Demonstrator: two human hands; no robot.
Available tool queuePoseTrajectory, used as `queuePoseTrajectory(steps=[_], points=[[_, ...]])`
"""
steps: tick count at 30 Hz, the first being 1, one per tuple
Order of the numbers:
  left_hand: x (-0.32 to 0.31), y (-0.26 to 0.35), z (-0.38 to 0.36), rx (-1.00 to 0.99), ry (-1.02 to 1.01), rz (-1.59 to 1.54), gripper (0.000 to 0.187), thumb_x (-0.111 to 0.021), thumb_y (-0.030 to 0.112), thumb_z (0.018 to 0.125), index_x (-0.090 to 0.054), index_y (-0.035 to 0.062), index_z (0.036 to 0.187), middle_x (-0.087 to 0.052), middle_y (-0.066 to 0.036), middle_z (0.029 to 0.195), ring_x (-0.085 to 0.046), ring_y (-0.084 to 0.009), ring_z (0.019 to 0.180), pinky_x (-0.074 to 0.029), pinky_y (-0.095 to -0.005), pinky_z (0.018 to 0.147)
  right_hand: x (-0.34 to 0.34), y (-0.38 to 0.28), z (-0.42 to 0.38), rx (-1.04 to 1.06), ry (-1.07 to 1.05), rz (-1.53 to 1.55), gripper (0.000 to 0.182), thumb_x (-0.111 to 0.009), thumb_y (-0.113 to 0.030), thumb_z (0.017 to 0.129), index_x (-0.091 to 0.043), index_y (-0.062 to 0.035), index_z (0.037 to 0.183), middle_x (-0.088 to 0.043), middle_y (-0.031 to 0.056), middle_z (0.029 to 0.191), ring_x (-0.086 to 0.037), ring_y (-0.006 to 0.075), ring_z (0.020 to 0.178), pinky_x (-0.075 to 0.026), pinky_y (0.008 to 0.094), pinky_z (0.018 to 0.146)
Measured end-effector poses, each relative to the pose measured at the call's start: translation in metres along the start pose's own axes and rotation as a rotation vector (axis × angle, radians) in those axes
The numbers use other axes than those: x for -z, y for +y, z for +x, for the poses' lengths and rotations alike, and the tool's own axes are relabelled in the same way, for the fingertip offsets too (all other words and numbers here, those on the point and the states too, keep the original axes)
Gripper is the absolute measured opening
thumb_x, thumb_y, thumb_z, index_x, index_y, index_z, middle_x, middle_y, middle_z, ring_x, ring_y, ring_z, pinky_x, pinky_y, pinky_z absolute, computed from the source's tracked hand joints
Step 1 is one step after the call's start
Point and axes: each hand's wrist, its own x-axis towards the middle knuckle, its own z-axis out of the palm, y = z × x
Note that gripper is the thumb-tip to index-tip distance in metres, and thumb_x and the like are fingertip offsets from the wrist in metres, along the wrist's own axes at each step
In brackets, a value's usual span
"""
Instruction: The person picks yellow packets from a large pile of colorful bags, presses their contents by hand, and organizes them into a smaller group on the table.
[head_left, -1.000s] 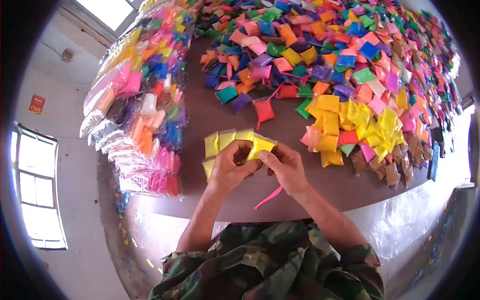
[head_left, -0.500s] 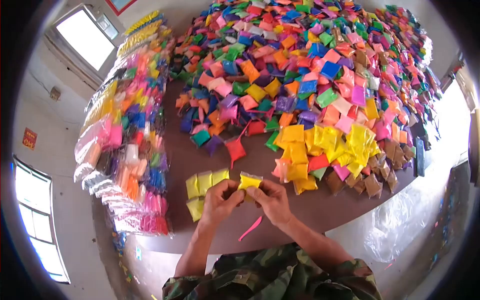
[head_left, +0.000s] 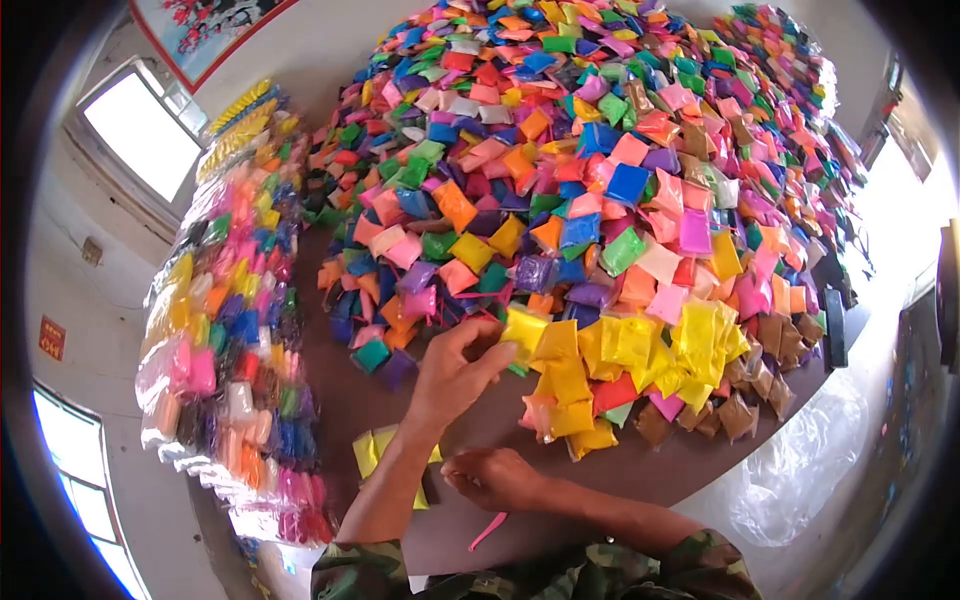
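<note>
At the left edge of the yellow group, my left hand (head_left: pixel 458 368) pinches a small bright yellow packet (head_left: pixel 523 334) between thumb and fingers. My right hand (head_left: pixel 495 478) is curled low over the brown table (head_left: pixel 590 480), its fingertips turned under; whether anything is in them is hidden. Just left of it lie several pale yellow packets (head_left: pixel 367 455), partly covered by my left forearm. A pink strip (head_left: pixel 487 532) rests on the table below my right hand. Yellow packets (head_left: pixel 568 380) lie in a loose heap right of my left hand.
A large mound of small multicoloured packets (head_left: pixel 560 150) covers the back of the table. Clear bags of coloured packets (head_left: pixel 235 340) line the left side. Brown packets (head_left: pixel 740 415) and a dark block (head_left: pixel 835 315) are near the right edge. Clear plastic (head_left: pixel 810 460) lies beyond it.
My left hand has moved forward with the yellow packet to the yellow heap. My right hand has let go of that packet and shifted left and down. The view has tilted.
</note>
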Motion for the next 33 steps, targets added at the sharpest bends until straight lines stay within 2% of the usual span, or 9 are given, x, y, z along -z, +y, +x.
queuePoseTrajectory(steps=[5, 8, 9, 12, 17, 20, 23, 27, 33], points=[[-0.03, 0.018, 0.051, -0.012, -0.135, 0.022, 0.03, -0.078, 0.019, 0.098, -0.073, -0.0024, 0.118, -0.076, -0.003, 0.101, -0.066, -0.0065, 0.091, -0.055, -0.0266, 0.081, -0.002, 0.011, 0.014, 0.073, -0.113, -0.099, 0.015, -0.065, -0.02, 0.098, -0.066, -0.0067, 0.104, -0.067, 0.0167, 0.092, -0.07, 0.0417, 0.086, -0.057, 0.054, 0.073], [-0.044, 0.013, 0.073, -0.097, -0.233, 0.056, 0.031, -0.077, 0.019, 0.099, -0.072, -0.0016, 0.121, -0.071, 0.003, 0.095, -0.061, -0.0032, 0.08, -0.049, -0.0222, 0.067, -0.01, 0.02, 0.015, 0.061, -0.031, -0.093, 0.016, -0.065, -0.022, 0.1, -0.065, -0.0065, 0.102, -0.067, 0.0167, 0.092, -0.07, 0.0425, 0.082, -0.057, 0.0543, 0.069], [-0.048, 0.018, 0.076, -0.102, -0.265, 0.058, 0.032, -0.077, 0.02, 0.1, -0.071, -0.0022, 0.122, -0.071, 0.002, 0.095, -0.061, -0.0029, 0.079, -0.049, -0.0221, 0.067, -0.013, 0.021, 0.015, 0.066, -0.021, -0.077, 0.017, -0.064, -0.023, 0.1, -0.065, -0.006, 0.102, -0.067, 0.017, 0.091, -0.07, 0.0428, 0.081, -0.057, 0.0544, 0.069], [-0.058, 0.014, 0.092, -0.082, -0.246, 0.093, 0.028, -0.078, 0.019, 0.099, -0.072, -0.0033, 0.116, -0.076, -0.004, 0.099, -0.068, -0.0081, 0.087, -0.056, -0.0272, 0.078, -0.017, 0.026, 0.013, 0.071, 0.008, -0.049, 0.02, -0.064, -0.024, 0.101, -0.064, -0.0044, 0.1, -0.067, 0.0179, 0.089, -0.07, 0.0431, 0.079, -0.057, 0.0544, 0.068], [-0.075, 0.018, 0.099, -0.043, -0.303, 0.036, 0.035, -0.079, 0.018, 0.099, -0.068, -0.0062, 0.122, -0.076, -0.008, 0.1, -0.069, -0.0083, 0.087, -0.057, -0.0248, 0.077, -0.021, 0.032, 0.015, 0.085, -0.05, -0.051, 0.016, -0.065, -0.019, 0.098, -0.064, -0.0032, 0.097, -0.068, 0.02, 0.089, -0.071, 0.043, 0.08, -0.057, 0.0545, 0.069], [-0.085, 0.024, 0.097, -0.016, -0.353, 0.054, 0.036, -0.078, 0.02, 0.1, -0.068, -0.0062, 0.123, -0.076, -0.008, 0.1, -0.069, -0.0088, 0.088, -0.057, -0.0249, 0.077, -0.022, 0.036, 0.014, 0.112, -0.049, -0.013, 0.012, -0.065, -0.014, 0.095, -0.065, -0.003, 0.099, -0.07, 0.0216, 0.091, -0.071, 0.0432, 0.081, -0.057, 0.0552, 0.071], [-0.092, 0.029, 0.094, 0.024, -0.405, 0.088, 0.039, -0.077, 0.024, 0.102, -0.066, -0.0038, 0.127, -0.074, -0.004, 0.1, -0.065, -0.0042, 0.085, -0.055, -0.0213, 0.071, -0.009, 0.025, 0.015, 0.103, -0.045, 0.005, 0.013, -0.065, -0.013, 0.094, -0.066, -0.0029, 0.102, -0.07, 0.0221, 0.091, -0.071, 0.0439, 0.081, -0.057, 0.0551, 0.073], [-0.096, 0.027, 0.079, -0.062, -0.379, 0.186, 0.042, -0.079, 0.025, 0.099, -0.067, -0.003, 0.128, -0.074, -0.004, 0.099, -0.065, -0.0055, 0.085, -0.054, -0.0226, 0.073, -0.009, 0.027, 0.014, 0.15, -0.012, 0.041, 0.017, -0.065, -0.014, 0.094, -0.067, -0.0019, 0.105, -0.07, 0.0218, 0.091, -0.071, 0.0453, 0.081, -0.058, 0.0546, 0.074], [-0.076, 0.032, 0.071, -0.167, -0.371, 0.42, 0.037, -0.083, 0.023, 0.095, -0.073, 0.0002, 0.122, -0.075, -0.005, 0.099, -0.062, -0.0053, 0.08, -0.052, -0.0234, 0.071, -0.016, 0.027, 0.016, 0.094, -0.017, 0.012, 0.014, -0.066, -0.014, 0.093, -0.065, -0.0009, 0.097, -0.069, 0.0223, 0.085, -0.071, 0.0442, 0.082, -0.058, 0.0536, 0.075]])
